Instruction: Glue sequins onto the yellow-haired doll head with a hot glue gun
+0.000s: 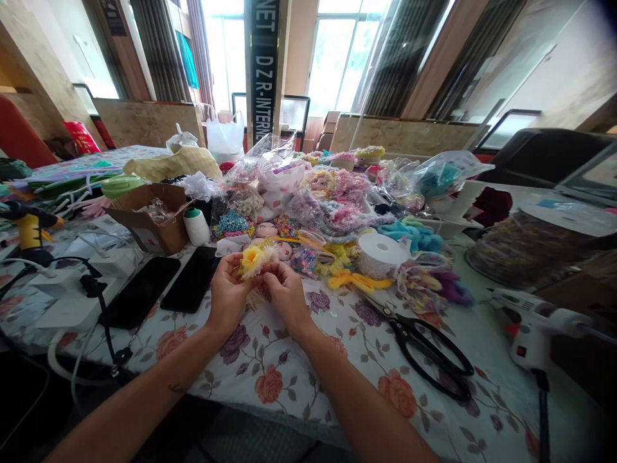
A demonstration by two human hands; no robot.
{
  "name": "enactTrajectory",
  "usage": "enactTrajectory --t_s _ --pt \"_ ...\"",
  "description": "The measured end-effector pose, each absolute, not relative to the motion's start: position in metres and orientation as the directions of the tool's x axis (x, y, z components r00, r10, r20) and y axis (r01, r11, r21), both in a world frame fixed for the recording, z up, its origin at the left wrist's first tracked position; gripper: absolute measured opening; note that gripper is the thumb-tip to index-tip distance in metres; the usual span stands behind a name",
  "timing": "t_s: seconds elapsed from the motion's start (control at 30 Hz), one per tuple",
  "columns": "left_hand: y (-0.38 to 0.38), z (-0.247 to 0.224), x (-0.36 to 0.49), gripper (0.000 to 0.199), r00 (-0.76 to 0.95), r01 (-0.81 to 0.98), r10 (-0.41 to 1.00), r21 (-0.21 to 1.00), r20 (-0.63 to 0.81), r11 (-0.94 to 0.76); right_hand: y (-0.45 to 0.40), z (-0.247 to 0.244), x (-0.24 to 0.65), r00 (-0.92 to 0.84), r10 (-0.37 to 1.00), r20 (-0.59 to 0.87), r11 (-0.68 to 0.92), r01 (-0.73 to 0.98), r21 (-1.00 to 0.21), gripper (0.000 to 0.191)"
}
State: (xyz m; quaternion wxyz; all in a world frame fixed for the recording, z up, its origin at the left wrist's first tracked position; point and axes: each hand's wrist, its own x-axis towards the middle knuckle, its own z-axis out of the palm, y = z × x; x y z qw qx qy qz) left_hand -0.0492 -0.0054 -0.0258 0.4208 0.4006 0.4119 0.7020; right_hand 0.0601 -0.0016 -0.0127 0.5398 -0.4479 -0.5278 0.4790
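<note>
Between my two hands, just above the flowered tablecloth (299,360), is a fluffy yellow flower (251,258) with pale, fuzzy trim. My left hand (227,289) has its fingers closed on the flower's left side. On the other side, my right hand (284,290) pinches the pale trim at the lower edge. Pale strands (255,299) hang below the flower, partly hidden by the fingers. Right behind the hands lie doll faces (282,249) and small bags of colourful beads (234,225). A yellow fuzzy strip (359,281) rests to the right.
Black-handled scissors (429,347) and a white glue gun (530,328) lie on the right. Two phones (190,280), a power strip (72,302) and a cardboard box (154,222) are on the left. Heaped yarn (332,193), a white spool (383,251) and a thread cone (196,226) stand behind.
</note>
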Motion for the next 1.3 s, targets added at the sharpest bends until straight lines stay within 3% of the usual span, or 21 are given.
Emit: enactTrajectory --t_s 0.33,0.53,0.7,0.77,0.87,1.0,1.3 --pt "0.001 -0.028 -0.051 0.062 -0.346 -0.377 0.932 0.894 0.106 -0.242 -0.002 -0.013 0.062 0.014 0.989 0.148 0.149 -0.081 -0.986 0.017" --pt "0.004 -0.024 -0.06 0.056 -0.351 -0.477 0.936 0.856 0.022 -0.199 -0.004 -0.002 0.076 0.24 0.93 0.278 0.299 -0.054 -0.953 0.014" --pt "0.002 -0.009 -0.072 0.052 -0.189 -0.612 0.979 0.789 -0.07 -0.062 0.006 0.003 0.095 0.403 0.863 0.305 0.372 -0.096 -0.923 0.022" --pt "-0.001 -0.003 -0.074 0.051 -0.09 -0.632 0.993 0.775 -0.073 0.0 0.009 0.004 0.102 0.336 0.901 0.275 0.331 -0.123 -0.935 0.036" --pt "-0.005 0.002 -0.073 0.053 0.003 -0.624 0.998 0.78 -0.065 0.053 0.009 0.006 0.106 0.112 0.985 0.129 0.148 -0.18 -0.973 0.054" --pt "-0.009 0.003 -0.069 0.054 0.013 -0.601 0.999 0.798 -0.05 0.048 0.005 0.007 0.104 -0.065 0.998 -0.019 -0.028 -0.135 -0.99 0.062" --pt "-0.01 0.002 -0.067 0.055 0.011 -0.571 1.0 0.821 0.021 -0.011 0.004 0.002 0.094 -0.051 0.999 -0.004 -0.019 -0.298 -0.954 0.056"
